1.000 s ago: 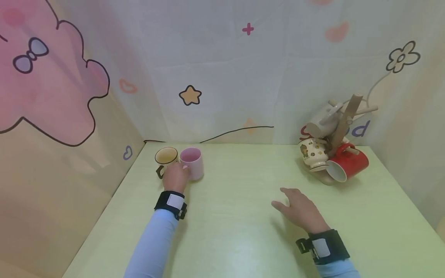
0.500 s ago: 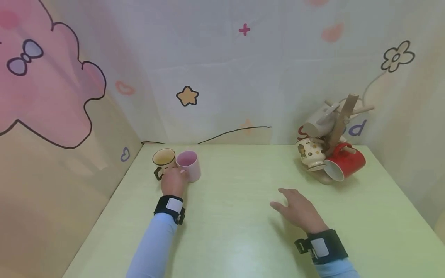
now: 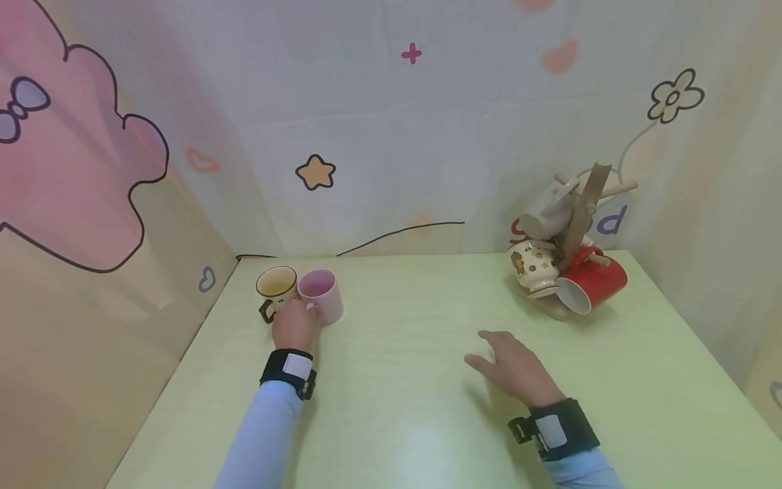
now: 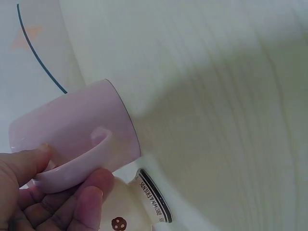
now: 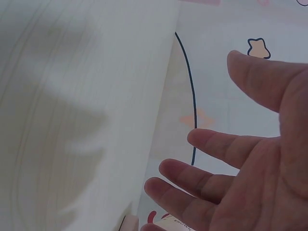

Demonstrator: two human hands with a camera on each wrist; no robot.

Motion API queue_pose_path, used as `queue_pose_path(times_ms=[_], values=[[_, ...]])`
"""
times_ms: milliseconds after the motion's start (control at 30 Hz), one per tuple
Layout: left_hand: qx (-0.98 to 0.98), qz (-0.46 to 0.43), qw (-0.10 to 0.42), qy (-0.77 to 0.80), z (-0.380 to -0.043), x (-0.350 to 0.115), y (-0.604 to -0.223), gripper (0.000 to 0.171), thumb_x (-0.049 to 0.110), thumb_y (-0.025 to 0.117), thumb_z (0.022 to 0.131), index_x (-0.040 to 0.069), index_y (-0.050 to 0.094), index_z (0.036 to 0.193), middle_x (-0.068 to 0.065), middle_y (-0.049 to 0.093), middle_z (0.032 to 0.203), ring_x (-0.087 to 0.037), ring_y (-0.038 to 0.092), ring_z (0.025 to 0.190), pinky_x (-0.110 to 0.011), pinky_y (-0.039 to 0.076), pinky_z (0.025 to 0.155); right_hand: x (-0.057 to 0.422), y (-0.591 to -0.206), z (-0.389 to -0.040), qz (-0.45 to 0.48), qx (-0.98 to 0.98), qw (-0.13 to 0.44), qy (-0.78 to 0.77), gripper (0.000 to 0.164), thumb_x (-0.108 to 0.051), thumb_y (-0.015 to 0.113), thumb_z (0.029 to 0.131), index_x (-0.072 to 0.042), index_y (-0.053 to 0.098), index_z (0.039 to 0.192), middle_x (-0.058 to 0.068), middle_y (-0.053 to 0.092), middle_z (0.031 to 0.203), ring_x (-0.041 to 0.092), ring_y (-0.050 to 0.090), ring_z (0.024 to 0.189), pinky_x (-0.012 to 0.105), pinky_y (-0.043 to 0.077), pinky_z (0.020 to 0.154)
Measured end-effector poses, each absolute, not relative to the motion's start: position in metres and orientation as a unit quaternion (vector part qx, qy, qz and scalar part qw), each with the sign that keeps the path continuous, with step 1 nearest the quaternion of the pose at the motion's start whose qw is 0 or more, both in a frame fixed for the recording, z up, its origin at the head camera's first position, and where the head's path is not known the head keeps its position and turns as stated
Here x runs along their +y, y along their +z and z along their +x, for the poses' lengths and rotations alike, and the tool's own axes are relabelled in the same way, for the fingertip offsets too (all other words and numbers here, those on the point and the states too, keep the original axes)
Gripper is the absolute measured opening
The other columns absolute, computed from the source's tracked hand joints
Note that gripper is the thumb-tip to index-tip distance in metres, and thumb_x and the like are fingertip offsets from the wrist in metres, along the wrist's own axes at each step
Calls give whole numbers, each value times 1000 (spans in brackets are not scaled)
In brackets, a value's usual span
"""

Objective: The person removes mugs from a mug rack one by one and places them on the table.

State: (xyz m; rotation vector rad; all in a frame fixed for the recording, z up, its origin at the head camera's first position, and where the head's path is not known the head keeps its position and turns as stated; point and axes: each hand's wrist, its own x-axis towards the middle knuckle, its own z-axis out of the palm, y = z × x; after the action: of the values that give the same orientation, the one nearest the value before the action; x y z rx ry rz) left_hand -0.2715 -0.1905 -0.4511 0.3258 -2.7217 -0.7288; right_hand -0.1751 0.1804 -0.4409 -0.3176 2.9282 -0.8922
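Note:
In the head view a pink mug (image 3: 321,297) stands at the left back of the table, beside a cream mug with a dark rim and dark handle (image 3: 277,284). My left hand (image 3: 295,326) holds the pink mug by its handle. The left wrist view shows thumb and fingers around the handle of the pink mug (image 4: 79,125), with the cream mug's printed base (image 4: 153,196) close behind. My right hand (image 3: 516,367) hovers over the table's right side, holding nothing. Its fingers (image 5: 211,183) are spread and gently bent in the right wrist view.
At the back right stands a wooden mug tree (image 3: 577,227). On it hang a white mug (image 3: 546,212), a cream patterned cup (image 3: 533,266) and a red mug (image 3: 595,282). A printed curtain (image 3: 366,122) borders the table (image 3: 397,380) behind.
The head view has turned slightly right, shifting everything left. My left hand has come slightly nearer with its hold on the pink mug. The right hand keeps its pose.

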Motion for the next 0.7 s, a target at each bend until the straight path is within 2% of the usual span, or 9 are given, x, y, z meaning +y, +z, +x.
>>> queue_pose_path(times_ms=[433,700], values=[[-954,118,143,-237,-269,-187,-447,24,15,65,96,-8,72,100,-24,70,96,-37,65,82,-49,53,73,180,-441,-175,-103,951,36,-290,65,-43,60,97,6,51,138,27,53,135,44,48,127,58,39,101],[-957,102,142,-230,-268,-191,-448,27,20,69,93,-6,73,99,-23,70,93,-37,65,80,-49,53,68,181,-442,-175,-101,950,40,-292,66,-45,60,96,5,50,138,27,53,135,43,49,126,58,39,101]])
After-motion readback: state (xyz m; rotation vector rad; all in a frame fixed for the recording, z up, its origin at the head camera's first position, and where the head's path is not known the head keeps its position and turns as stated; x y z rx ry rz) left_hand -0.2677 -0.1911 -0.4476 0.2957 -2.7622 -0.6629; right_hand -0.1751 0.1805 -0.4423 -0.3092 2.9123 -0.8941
